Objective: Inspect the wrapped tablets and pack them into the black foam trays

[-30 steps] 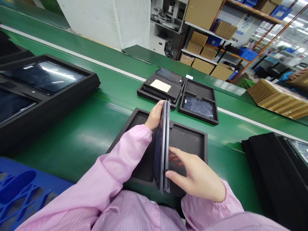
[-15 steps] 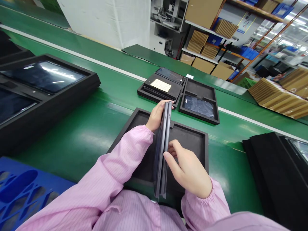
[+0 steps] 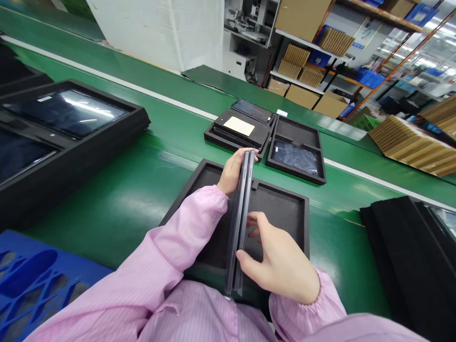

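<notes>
Two thin dark tablets (image 3: 240,223) stand on edge, face to face, with their narrow speaker edges turned up towards me. My left hand (image 3: 230,173) is wrapped round their far end and grips both; part of its fingers is hidden behind them. On the near right side is my right hand (image 3: 283,259), thumb and fingers spread apart. Its thumb tip appears to touch the tablets' edge, while the other fingers are beside the right tablet's face. Below the tablets lies a black foam tray (image 3: 280,204) with recessed compartments.
Farther off on the green bench (image 3: 117,194) are a black tray (image 3: 299,175) with a wrapped tablet and a stack of black cases (image 3: 245,135) with a yellow label. Large trays (image 3: 135,121) stand left, black trays (image 3: 395,237) right. A blue crate (image 3: 71,259) is near left.
My right hand has slid towards me along the tablets, and its thumb and fingers have spread wider. The tablets' near end has tilted slightly left. My left hand keeps its grip.
</notes>
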Available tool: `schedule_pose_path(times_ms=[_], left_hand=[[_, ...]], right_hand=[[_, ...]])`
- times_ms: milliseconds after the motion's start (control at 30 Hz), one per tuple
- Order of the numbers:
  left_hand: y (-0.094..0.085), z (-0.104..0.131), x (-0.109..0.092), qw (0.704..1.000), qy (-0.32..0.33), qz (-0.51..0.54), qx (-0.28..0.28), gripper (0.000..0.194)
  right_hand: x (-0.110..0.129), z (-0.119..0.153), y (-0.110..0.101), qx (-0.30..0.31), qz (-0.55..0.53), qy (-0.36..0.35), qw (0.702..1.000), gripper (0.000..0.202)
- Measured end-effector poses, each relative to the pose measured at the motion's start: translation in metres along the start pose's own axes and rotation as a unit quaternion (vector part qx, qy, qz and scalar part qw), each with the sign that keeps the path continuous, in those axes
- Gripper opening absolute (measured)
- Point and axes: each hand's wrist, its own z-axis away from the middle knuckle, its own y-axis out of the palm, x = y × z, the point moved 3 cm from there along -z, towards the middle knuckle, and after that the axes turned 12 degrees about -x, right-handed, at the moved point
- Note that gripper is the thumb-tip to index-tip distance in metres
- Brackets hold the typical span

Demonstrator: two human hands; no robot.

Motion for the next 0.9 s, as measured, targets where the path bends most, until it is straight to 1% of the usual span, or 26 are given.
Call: schedule_pose_path(times_ms=[367,567,633,900], left_hand=[[0.0003,0.0012,-0.0012,1.0,-0.008,0.013,-0.006,0.057],[0.0008,0.0018,-0.0017,1.0,-0.008,0.02,-0.012,0.057],[0.0008,0.0022,-0.0015,1.0,-0.007,0.02,-0.014,0.056],[0.0012,0.0023,-0.0037,1.0,-0.003,0.016,-0.023,0.056]], right_hand=[[0.0016,0.0022,0.0062,0.003,0.009,0.031,0.999,0.032],[0.0022,0.0023,0.0058,0.032,0.025,0.017,0.999,0.046],[0.0033,0.0026,0.0058,0.038,0.027,0.021,0.999,0.046],[0.004,0.0012,0.0083,0.031,0.032,0.031,0.999,0.028]])
